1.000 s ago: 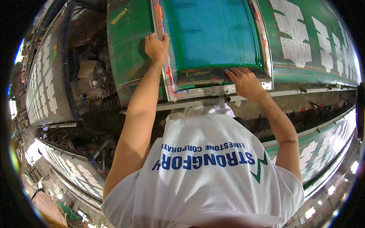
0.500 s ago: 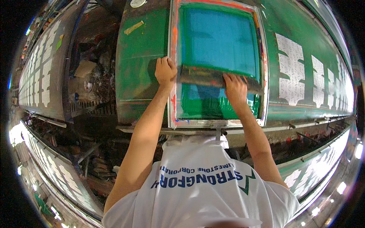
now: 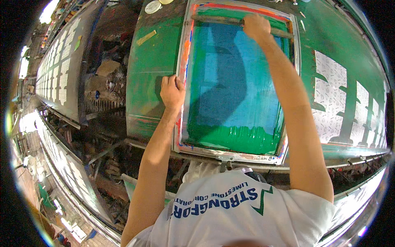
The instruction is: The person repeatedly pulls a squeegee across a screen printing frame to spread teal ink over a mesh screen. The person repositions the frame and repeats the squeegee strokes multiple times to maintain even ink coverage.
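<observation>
A screen-printing frame (image 3: 236,157) with paint-smeared rims lies on a green table, its mesh (image 3: 257,94) blue with wet green ink around the edges and along the near end. My left hand (image 3: 172,92) curls its fingers round the frame's left rim, low of the middle. My right hand (image 3: 257,28) grips a long dark squeegee (image 3: 207,19) lying across the far end of the mesh. The shadow of my right arm falls over the middle of the screen.
Patterned white cut pieces (image 3: 329,82) lie on the green table (image 3: 144,103) to the right. A white lid (image 3: 153,6) and yellow strip (image 3: 146,38) sit at the back left. Another table (image 3: 57,70) stands left beyond a gap with debris (image 3: 108,68); more tables stand behind me.
The squeegee has swept from the near end to the far end with my right hand on it, leaving ink at the near end. My left hand stays on the left rim.
</observation>
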### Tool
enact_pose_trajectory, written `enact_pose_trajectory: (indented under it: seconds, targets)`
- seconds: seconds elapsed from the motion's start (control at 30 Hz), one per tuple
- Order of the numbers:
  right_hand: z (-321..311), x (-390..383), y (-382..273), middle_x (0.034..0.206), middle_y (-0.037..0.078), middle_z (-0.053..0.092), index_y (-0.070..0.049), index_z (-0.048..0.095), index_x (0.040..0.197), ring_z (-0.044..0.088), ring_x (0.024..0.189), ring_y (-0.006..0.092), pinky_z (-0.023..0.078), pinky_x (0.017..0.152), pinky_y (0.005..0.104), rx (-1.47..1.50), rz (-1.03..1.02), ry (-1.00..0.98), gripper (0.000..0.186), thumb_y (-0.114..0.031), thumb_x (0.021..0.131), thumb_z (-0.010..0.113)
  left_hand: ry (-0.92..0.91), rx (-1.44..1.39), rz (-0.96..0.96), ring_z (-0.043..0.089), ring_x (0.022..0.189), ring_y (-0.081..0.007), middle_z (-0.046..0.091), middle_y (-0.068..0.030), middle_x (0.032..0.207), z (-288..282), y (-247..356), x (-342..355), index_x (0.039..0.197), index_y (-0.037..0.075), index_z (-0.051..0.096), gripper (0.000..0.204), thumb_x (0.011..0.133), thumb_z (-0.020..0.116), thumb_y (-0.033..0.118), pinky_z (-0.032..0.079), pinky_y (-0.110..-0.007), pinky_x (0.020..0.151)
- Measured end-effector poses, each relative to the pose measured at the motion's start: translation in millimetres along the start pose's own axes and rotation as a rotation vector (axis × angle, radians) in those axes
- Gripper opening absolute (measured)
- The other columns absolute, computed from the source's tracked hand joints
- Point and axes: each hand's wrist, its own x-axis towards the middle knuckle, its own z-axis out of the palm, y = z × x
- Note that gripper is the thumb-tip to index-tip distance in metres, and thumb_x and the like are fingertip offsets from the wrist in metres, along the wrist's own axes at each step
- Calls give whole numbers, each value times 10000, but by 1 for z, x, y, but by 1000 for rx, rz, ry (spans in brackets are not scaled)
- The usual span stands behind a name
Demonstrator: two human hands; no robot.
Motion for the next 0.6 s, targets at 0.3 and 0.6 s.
enact_pose_trajectory:
  seconds: [0.3,0.6]
  targets:
    - [4,61,37,1096,225,768,-22,783,1111,748,1010,407,603,852,528,-13,-55,9,377,-247,810,759,-11,50,18,656,948,-383,624,-152,1006,-2,4,1,1087,24,714,190,976,651,165,566,-504,783]
    - [15,-27,21,1058,219,780,-49,785,1046,756,1019,438,620,884,577,50,-154,-54,354,-351,870,734,14,4,64,659,940,-406,635,-169,1014,-2,4,2,1034,26,701,159,966,650,160,567,-520,781]
